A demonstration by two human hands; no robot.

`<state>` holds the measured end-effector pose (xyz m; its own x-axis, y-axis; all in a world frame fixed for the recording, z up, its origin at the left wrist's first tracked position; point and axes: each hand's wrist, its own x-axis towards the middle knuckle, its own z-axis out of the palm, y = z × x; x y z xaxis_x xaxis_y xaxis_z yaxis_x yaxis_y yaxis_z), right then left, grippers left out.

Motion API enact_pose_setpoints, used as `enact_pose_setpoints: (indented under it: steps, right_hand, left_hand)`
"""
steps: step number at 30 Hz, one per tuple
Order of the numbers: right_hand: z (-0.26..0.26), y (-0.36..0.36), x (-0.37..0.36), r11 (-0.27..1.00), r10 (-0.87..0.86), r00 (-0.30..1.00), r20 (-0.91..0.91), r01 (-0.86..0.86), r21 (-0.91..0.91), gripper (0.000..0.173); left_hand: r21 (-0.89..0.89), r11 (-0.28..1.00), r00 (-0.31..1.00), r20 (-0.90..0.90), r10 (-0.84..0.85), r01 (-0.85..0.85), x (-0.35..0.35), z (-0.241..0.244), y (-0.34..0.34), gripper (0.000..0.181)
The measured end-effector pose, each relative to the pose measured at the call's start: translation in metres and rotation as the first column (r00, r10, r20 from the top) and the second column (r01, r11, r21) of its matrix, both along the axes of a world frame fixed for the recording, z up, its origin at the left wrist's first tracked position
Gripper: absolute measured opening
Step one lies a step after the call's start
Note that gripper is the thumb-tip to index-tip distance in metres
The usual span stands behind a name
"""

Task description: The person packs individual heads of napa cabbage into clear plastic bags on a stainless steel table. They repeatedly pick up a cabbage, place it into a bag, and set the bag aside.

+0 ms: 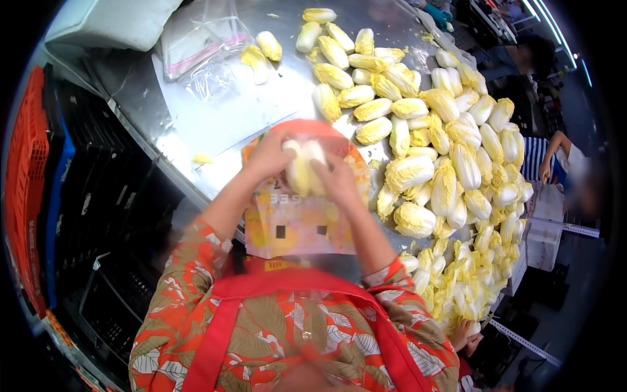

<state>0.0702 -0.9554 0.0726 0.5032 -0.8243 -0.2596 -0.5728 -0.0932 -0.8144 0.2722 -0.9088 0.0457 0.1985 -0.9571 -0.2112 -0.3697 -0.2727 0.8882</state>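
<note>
My left hand [272,156] and my right hand [338,179] close from both sides on two small napa cabbages [304,169], held side by side with their white root ends away from me. The cabbages are slightly blurred. Beneath them a printed pink and yellow plastic bag [303,240] lies at the near edge of the metal table [127,93]; whether the cabbages are inside it I cannot tell. To the right spreads a large heap of napa cabbages [409,174], with loose yellow leaves at its near end.
Clear plastic bags [203,44] lie on a white board [196,117] at the upper left, near two loose cabbages [269,46]. Stacked black crates [93,186] and a red crate [29,196] stand left. A co-worker's hands [465,335] are at the heap's near end; other people stand beyond.
</note>
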Motion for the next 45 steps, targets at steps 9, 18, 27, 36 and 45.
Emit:
enact_pose_setpoints:
  steps: [9,18,27,36,45]
  right_hand:
    - [-0.027,0.035,0.006,0.985,-0.089,0.995,0.052,0.096,-0.145,0.043]
    - [-0.030,-0.094,-0.046,0.702,-0.646,0.759,-0.084,0.547,-0.457,0.072]
    - [-0.034,-0.110,-0.045,0.686,-0.705,0.700,0.115,0.714,-0.138,0.085]
    - [0.006,0.019,-0.023,0.767,-0.448,0.892,-0.057,0.351,-0.537,0.070]
    - [-0.037,0.025,-0.019,0.846,-0.176,0.984,-0.007,0.148,-0.513,0.043]
  left_hand:
    - [-0.308,0.941,0.942,0.248,0.225,-0.144,-0.068,-0.023,0.047,0.074]
    - [-0.196,0.967,0.915,0.335,0.225,-0.166,-0.074,-0.010,0.048,0.083]
    - [-0.237,0.959,0.905,0.357,0.233,-0.153,-0.075,-0.007,0.045,0.082]
    - [-0.261,0.946,0.883,0.377,0.281,-0.190,-0.075,-0.012,0.046,0.082]
    - [-0.137,0.964,0.973,-0.043,0.226,-0.229,-0.036,-0.011,0.054,0.060]
